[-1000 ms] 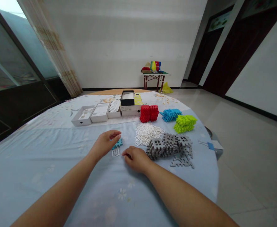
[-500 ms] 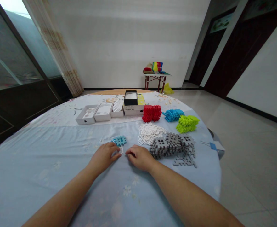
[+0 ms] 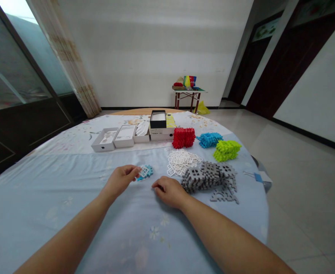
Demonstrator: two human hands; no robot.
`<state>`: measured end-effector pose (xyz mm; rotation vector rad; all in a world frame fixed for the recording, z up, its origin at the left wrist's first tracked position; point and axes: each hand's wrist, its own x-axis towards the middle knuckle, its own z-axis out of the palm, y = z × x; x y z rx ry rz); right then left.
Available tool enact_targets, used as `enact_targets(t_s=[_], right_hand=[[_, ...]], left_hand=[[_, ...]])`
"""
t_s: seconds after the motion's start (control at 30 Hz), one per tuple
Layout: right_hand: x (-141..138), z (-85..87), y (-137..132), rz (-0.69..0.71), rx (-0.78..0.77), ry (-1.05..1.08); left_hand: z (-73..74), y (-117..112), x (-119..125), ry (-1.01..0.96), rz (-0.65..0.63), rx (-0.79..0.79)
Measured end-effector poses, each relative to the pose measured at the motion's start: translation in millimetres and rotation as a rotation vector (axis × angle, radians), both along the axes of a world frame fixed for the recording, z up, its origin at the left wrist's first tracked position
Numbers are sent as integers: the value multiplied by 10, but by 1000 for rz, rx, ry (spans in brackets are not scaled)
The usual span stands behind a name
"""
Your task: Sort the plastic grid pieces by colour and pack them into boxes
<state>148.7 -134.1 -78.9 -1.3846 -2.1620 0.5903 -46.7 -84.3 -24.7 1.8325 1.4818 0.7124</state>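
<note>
left hand [image 3: 121, 179] pinches white tile [image 3: 144, 172] against blue tile [image 3: 149, 169] on bench [image 3: 70, 179]; right hand [image 3: 170, 191] rests loosely curled, empty. mating likely needs notches aligned.

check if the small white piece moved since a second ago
Yes. The white piece lay nearer the person than the blue piece; now it overlaps that blue piece, farther away, held in the fingertips of the left hand.

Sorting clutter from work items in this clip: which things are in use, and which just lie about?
In use: left hand pinching white lattice piece over blue tile; right hand resting on tablecloth.
Lying about: white lattice pile, grey tile pile, red stack, blue stack, green stack, open boxes, blue clip.
</note>
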Motion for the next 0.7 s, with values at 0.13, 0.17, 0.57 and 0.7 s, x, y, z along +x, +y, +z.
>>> enact_targets(t_s=[0.13, 0.17, 0.57, 0.7], right_hand=[[1, -7, 0, -4, 8, 5], [0, -12, 2, -3, 11, 7], [0, -32, 9, -2, 24, -16], [-10, -10, -22, -3, 36, -28]], left_hand=[[12, 100, 292, -54, -72, -55], [18, 130, 379, -60, -92, -56], [135, 568, 721, -35, -213, 155], [83, 492, 318, 86, -74, 202]])
